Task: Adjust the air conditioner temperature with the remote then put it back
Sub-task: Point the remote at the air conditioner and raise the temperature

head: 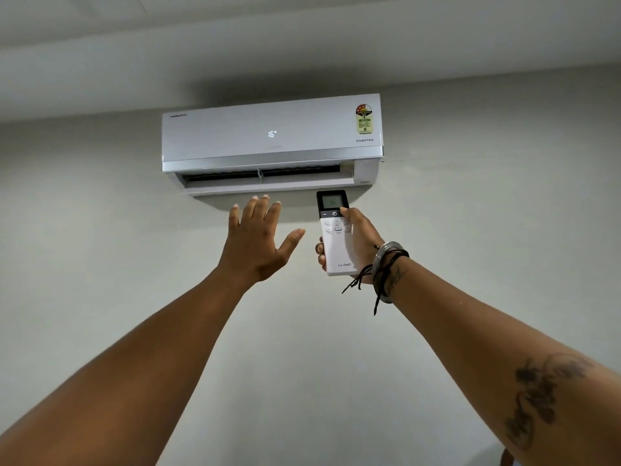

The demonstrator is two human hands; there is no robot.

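Observation:
A white wall-mounted air conditioner [272, 142] hangs high on the wall, its front display reading 16 and its lower flap open. My right hand [361, 242] holds a white remote [336, 243] with a dark screen end, pointed up at the unit. The thumb rests on the dark button strip just below the remote's screen. My left hand [258, 237] is raised beside it, palm toward the unit, fingers spread, holding nothing, just under the air outlet.
A plain pale wall [100, 230] surrounds the unit and a white ceiling [235, 35] lies close above it. Bracelets and dark cords circle my right wrist [384, 270].

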